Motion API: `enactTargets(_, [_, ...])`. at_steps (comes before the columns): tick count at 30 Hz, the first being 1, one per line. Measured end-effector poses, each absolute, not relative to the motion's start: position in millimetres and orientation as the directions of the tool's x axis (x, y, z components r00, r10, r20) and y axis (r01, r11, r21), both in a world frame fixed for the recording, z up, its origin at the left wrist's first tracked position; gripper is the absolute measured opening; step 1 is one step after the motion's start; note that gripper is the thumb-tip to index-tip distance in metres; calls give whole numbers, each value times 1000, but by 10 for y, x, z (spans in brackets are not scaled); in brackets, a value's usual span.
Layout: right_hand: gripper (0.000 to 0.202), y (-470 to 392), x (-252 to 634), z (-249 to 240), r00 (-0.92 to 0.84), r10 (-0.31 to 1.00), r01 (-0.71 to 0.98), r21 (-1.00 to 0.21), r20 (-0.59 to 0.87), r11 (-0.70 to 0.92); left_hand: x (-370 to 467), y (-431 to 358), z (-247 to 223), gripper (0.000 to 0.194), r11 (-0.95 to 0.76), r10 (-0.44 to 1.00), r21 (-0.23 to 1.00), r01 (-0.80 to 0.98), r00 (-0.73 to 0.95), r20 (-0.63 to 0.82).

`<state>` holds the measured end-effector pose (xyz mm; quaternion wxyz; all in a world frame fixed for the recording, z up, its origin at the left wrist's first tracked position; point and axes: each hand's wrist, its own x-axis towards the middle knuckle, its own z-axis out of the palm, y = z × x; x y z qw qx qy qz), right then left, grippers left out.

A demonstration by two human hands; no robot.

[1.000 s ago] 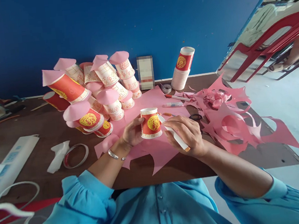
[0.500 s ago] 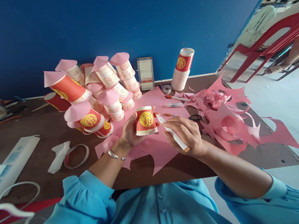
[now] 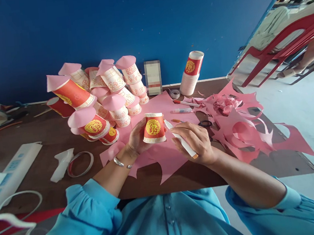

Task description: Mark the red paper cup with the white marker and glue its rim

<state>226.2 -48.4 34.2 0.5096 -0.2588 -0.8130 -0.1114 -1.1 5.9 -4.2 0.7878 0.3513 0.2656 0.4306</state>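
Upside down in my left hand [image 3: 137, 137] is a red paper cup [image 3: 154, 128] with a yellow round emblem and a pale rim with drawn marks. My fingers wrap round its left side and back. My right hand [image 3: 194, 139] grips a white marker [image 3: 184, 144] with an orange end; its other end points at the cup's right side. Whether the tip touches the cup I cannot tell. Pink paper sheets [image 3: 169, 165] lie beneath both hands. Left of the cup stand several stacked cups [image 3: 117, 110] topped with pink paper cones [image 3: 81, 117].
Cut pink scraps [image 3: 248, 130] cover the table's right side. A cup stack [image 3: 190, 74] stands by the blue wall, near a tape roll [image 3: 174, 94] and a glue tube [image 3: 181, 111]. At left lie a larger tape ring [image 3: 80, 164], a power strip [image 3: 14, 173] and a white hanger [image 3: 11, 222].
The cup has turned a little in my left hand, its emblem shifting slightly. My right hand and the marker have barely moved.
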Motion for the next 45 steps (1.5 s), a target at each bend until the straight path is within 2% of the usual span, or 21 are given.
enactTargets(4, [34, -487, 2265, 341, -352, 314, 539, -83, 882, 838, 2, 60, -49, 59, 380, 868, 803, -459, 477, -138])
enactTargets(16, [24, -480, 2254, 348, -363, 293, 555, -48, 885, 830, 6, 57, -11, 50, 414, 832, 816, -403, 531, -160])
enactTargets(21, [30, -488, 2260, 357, -366, 313, 551, -67, 876, 832, 19, 50, 13, 54, 414, 846, 820, -395, 499, -187])
enactTargets(24, [32, -487, 2264, 352, -369, 303, 543, -60, 879, 838, 23, 39, 53, 58, 416, 848, 813, -407, 496, -185])
enactTargets(31, [39, -486, 2290, 325, -366, 332, 521, -104, 869, 847, 23, 44, 76, 45, 410, 841, 779, -475, 527, -121])
enactTargets(37, [35, -486, 2292, 353, -352, 331, 529, -106, 876, 842, 32, 60, 51, 43, 399, 860, 760, -513, 497, -116])
enactTargets(45, [46, -484, 2358, 292, -376, 348, 538, -103, 859, 836, 20, 58, -18, 45, 351, 905, 746, -566, 408, -116])
